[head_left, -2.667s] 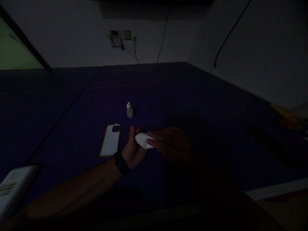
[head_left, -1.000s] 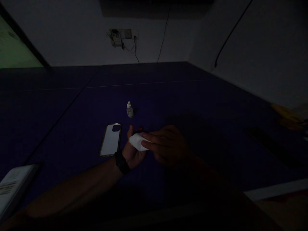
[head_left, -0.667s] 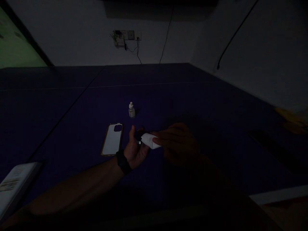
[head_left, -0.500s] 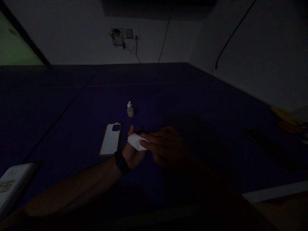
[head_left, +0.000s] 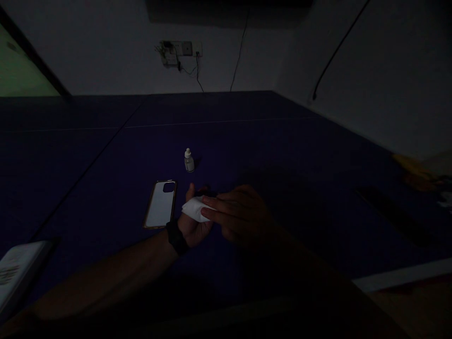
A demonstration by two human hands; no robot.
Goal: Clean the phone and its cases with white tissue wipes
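Note:
My right hand [head_left: 240,214] pinches a folded white tissue [head_left: 195,208], its fingers pressing it down over the palm side of my left hand [head_left: 192,230]. The left hand is turned palm up with the thumb raised and its other fingers mostly covered. Something dark may lie in that hand under the tissue, but it is too dim and hidden to make out. A black band [head_left: 177,238] circles my left wrist. Just left of it, a phone case [head_left: 160,205] with a gold-toned edge lies flat. Beyond the hands a small white-capped bottle [head_left: 189,162] stands upright.
The dark blue table [head_left: 226,146] reaches back to the wall. A white box [head_left: 21,268] sits at the left edge, a dark flat object [head_left: 391,212] at the right. Yellow items [head_left: 413,167] lie near the right wall. Wires hang from a socket panel [head_left: 178,49].
The tissue, with my right fingers on it, has slid slightly left across my left hand toward the wrist. The whole view has shifted a little. Bottle and case stay in place.

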